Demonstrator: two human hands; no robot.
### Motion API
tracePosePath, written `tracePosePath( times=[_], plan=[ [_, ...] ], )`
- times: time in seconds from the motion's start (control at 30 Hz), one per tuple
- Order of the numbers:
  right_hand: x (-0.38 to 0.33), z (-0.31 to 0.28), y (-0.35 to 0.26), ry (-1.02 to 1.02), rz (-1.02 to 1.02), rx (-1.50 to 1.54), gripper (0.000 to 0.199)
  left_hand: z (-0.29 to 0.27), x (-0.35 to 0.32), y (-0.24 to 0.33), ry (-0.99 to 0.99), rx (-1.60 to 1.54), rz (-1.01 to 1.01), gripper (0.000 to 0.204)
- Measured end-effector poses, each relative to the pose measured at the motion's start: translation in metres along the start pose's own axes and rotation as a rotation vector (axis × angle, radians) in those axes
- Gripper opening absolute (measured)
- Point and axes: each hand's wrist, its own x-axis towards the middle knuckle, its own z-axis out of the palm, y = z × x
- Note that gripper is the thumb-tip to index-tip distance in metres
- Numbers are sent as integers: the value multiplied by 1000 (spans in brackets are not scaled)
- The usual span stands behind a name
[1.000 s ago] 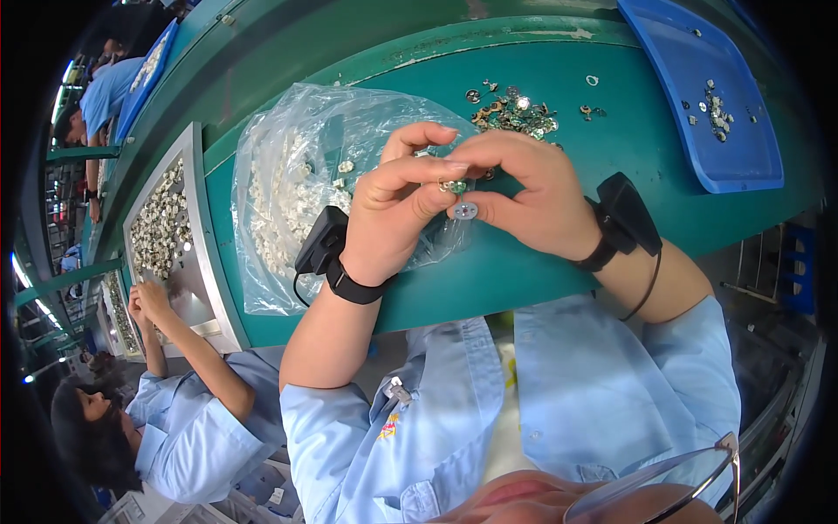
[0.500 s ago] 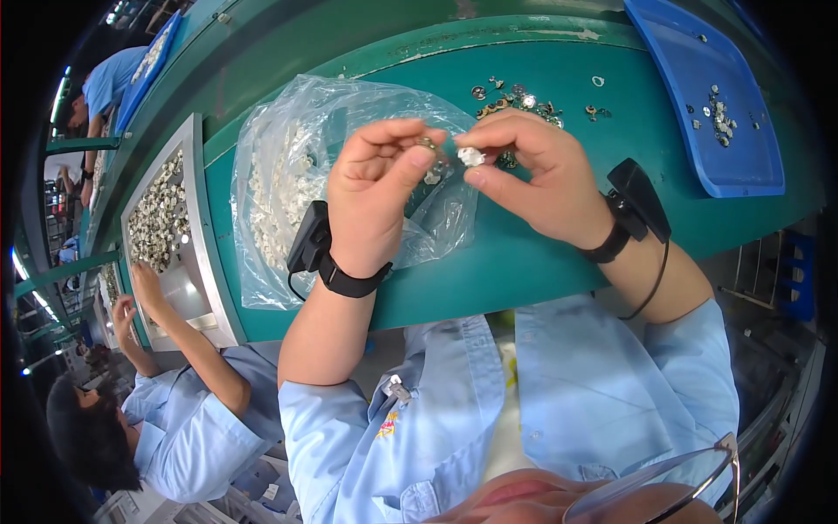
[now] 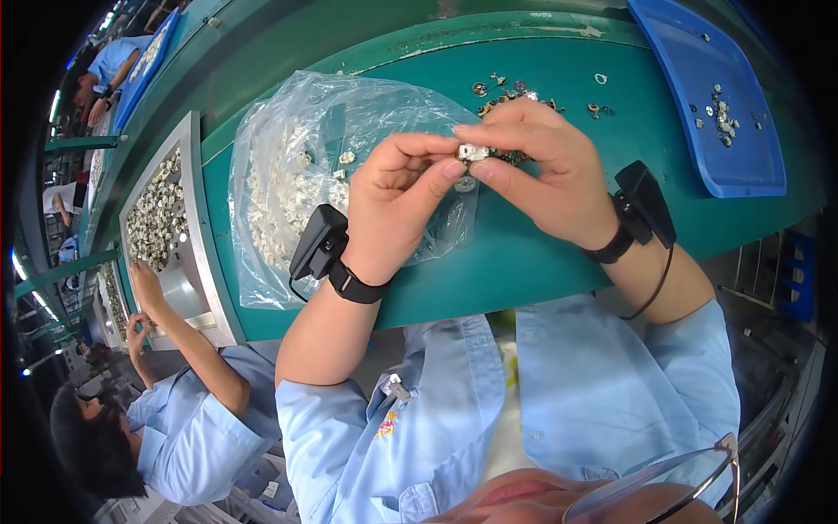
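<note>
My right hand pinches a small white plastic part between thumb and forefinger. Close against its left side, my left hand has thumb and forefinger pinched on a small metal part, which its fingertips now mostly hide. Both hands are raised over the green work table, fingertips nearly meeting. To the left, and partly behind my left hand, lies a clear plastic bag with many small white parts in it. Just past my right fingers sits a pile of small metal parts, partly covered by the hand.
A blue tray with a few small parts stands at the far right. A few loose metal pieces lie on the table near it. At left, a co-worker reaches toward a metal-framed tray of small parts. Black devices are strapped to my wrists.
My left hand has moved right and closer to my right hand, bringing its metal part up against the white part. The co-worker's hand at left has shifted slightly.
</note>
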Motion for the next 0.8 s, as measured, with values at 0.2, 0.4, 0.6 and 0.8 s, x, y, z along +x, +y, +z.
tracePosePath(
  times=[0.2,0.4,0.6,0.8],
  plan=[
    [0,1,0,-10,-65,-61,32,-1,-2,-1,-15,-55,9,16],
    [0,2,-4,28,-120,-110,34,-1,-1,-2,13,-69,21,16],
    [0,3,-4,48,-67,-63,34,1,-1,-2,2,-21,23,14],
    [-1,7,-3,23,-169,-198,31,-2,-1,-2,7,-48,-24,13]
  ],
)
